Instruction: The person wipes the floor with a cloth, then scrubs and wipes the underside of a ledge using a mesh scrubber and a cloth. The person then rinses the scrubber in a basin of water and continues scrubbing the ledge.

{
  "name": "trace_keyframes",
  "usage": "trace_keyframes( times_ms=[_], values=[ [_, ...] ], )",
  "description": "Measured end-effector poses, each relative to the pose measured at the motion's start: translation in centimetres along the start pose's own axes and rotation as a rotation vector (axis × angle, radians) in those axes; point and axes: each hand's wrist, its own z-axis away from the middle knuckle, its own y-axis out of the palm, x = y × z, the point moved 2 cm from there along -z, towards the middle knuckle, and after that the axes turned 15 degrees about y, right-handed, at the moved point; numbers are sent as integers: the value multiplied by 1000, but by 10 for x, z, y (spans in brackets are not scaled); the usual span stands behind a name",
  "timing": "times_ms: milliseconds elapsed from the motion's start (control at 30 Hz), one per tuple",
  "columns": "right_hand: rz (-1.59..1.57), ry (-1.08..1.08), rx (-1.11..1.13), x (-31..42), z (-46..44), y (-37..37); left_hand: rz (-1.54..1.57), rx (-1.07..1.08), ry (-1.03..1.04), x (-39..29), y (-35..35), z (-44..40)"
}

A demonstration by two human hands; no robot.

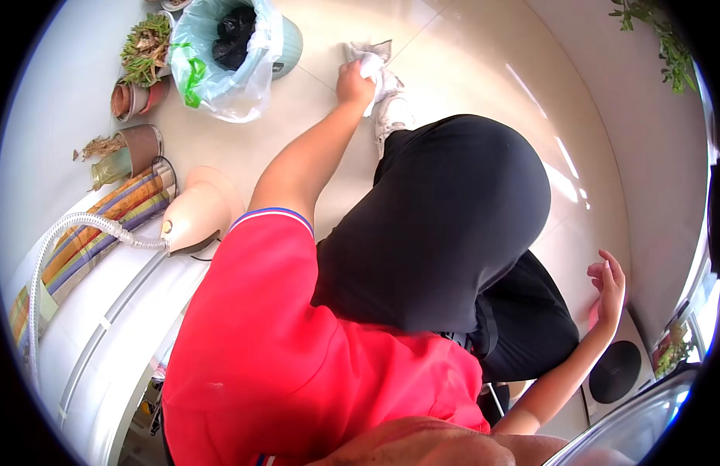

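Note:
My left hand (355,87) reaches out to the floor at the top middle, its fingers closed on a crumpled white tissue or thin cloth (371,68). A greyish crumpled piece (381,51) shows just beyond it; whether it is part of the same cloth I cannot tell. Close beside the hand is my light-coloured shoe (392,113). Over at the right, my right hand (608,289) hangs in the air with fingers partly bent and apart, nothing in it. A pink patch (593,312) peeks out behind that wrist.
A bin (292,48) with a clear liner and a black bag inside stands at the top left. Potted plants (146,48), flowerpots (141,146) and striped rolls (111,213) line the left wall. A pinkish cone-shaped object (200,206) and a ribbed hose (57,233) lie nearer.

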Motion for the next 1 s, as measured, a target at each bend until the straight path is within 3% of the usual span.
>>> trace_keyframes(
  times_ms=[100,167,200,300,367,433,467,533,567,600,633,667,700,767,833,867,933,1000],
  values=[
    [-20,-6,28,-10,5,4,-154,-162,-160,16,-57,32],
    [-39,1,70,-26,7,-2,-255,-74,-413,66,-77,70],
    [-63,4,87,-35,6,-5,-397,-82,-420,114,-73,99],
    [-136,84,55,-59,2,-13,-390,85,-878,159,-109,164],
    [-197,155,14,-72,-4,-16,-285,-49,-1096,144,-121,185],
    [-226,221,41,-86,-14,-21,-16,36,-1025,131,-95,168],
    [-209,238,52,-90,-20,-22,-194,73,-963,140,-47,155],
    [-192,261,60,-91,-23,-21,-312,-242,-634,68,38,118],
    [-193,262,50,-88,-22,-19,-155,-270,-553,7,65,93],
    [-199,260,31,-85,-22,-19,-101,-218,-268,-48,105,75],
    [-194,260,26,-83,-20,-18,250,-36,-41,-108,127,56],
    [-189,262,21,-81,-19,-16,323,117,163,-147,189,58],
    [-185,259,14,-78,-19,-12,378,725,371,-202,178,42],
    [-147,283,22,-71,-14,-3,398,760,597,-248,183,27],
    [-58,283,67,-70,-12,6,483,431,255,-270,160,8],
    [-10,278,74,-67,-7,10,523,356,194,-268,149,-3],
    [-10,273,86,-70,-9,8,513,109,301,-233,124,-16],
    [-42,259,76,-82,-10,1,356,27,327,-173,70,-20]
  ],
)
